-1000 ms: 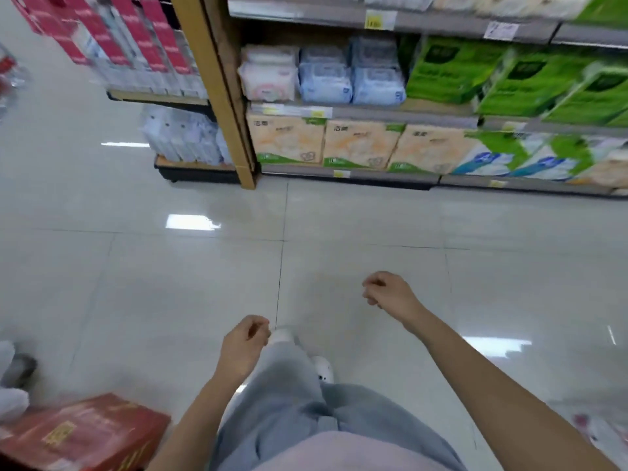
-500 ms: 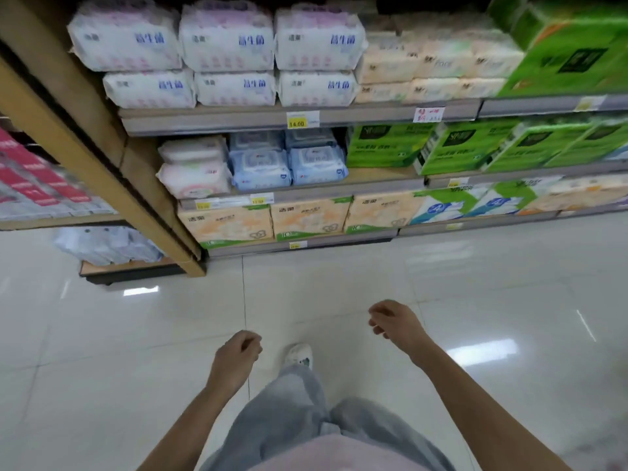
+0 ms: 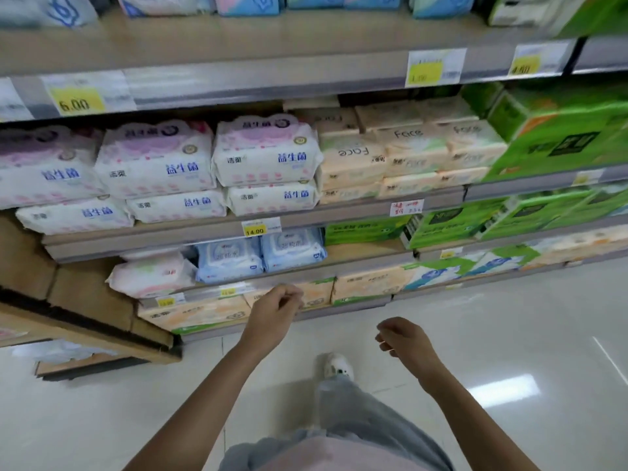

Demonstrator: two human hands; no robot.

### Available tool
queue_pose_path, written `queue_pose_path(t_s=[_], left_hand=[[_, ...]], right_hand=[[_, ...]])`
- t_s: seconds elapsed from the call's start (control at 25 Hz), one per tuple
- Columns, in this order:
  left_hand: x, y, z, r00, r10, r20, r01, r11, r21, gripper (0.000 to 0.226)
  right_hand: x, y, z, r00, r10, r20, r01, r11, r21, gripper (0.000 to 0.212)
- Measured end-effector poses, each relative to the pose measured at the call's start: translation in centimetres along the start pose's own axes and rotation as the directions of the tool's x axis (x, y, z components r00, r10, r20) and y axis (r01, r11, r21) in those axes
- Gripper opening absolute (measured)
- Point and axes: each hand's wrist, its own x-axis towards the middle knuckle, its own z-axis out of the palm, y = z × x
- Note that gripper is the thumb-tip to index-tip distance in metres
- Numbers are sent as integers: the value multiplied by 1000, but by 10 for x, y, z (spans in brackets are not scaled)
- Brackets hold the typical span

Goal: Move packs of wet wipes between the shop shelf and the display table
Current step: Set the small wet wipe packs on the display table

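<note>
At the shop shelf [image 3: 367, 253], your left hand [image 3: 277, 309] and right hand [image 3: 406, 341] hover empty, grips relaxed; reaching the blue wet wipes [image 3: 261, 258] likely comes next.

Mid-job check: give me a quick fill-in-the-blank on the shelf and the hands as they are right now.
The left hand and right hand both hold ____. The two blue packs lie to the ____ of the pink pack. The yellow price tag just above the blue packs reads ____.
Missing: nothing; right; 14.00.
</note>
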Motion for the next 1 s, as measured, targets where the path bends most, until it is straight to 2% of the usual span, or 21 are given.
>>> queue_pose_path(t_s=[0.12, 0.24, 0.32, 0.48, 0.56, 0.64, 0.76, 0.84, 0.92, 1.0], left_hand=[[22, 52, 5, 993, 105, -58, -110, 989, -97, 18], [34, 117, 0, 950, 267, -161, -292, 944, -156, 10], [34, 161, -9, 881, 425, -209, -457, 880, -133, 14], [46, 251, -34, 680, 668, -302, -717, 693, -83, 14], [65, 299, -38, 633, 712, -303, -764, 638, -96, 14], [89, 348, -32, 677, 695, -240, -725, 686, -60, 19], [138, 403, -8, 796, 586, -153, -562, 809, 173, 31], [168, 419, 9, 850, 513, -123, -448, 825, 345, 37], [187, 422, 24, 877, 467, -113, -387, 826, 409, 41], [199, 423, 36, 873, 462, -156, -378, 842, 384, 45]], right_hand=[[32, -81, -23, 968, -247, 34, 246, 969, 27, 23], [40, -169, -49, 866, -498, 45, 495, 867, 58, 24], [31, -217, -65, 777, -629, 36, 618, 772, 145, 18], [12, -299, -102, 536, -815, -222, 839, 485, 245, 9], [23, -333, -119, 480, -795, -371, 877, 432, 209, 11], [43, -362, -135, 498, -721, -481, 858, 489, 156, 16], [70, -392, -147, 572, -643, -509, 761, 648, 37, 31], [81, -399, -150, 630, -598, -496, 668, 742, -46, 20], [86, -401, -149, 659, -567, -494, 622, 781, -67, 14], [89, -404, -148, 674, -562, -480, 622, 782, -42, 14]])
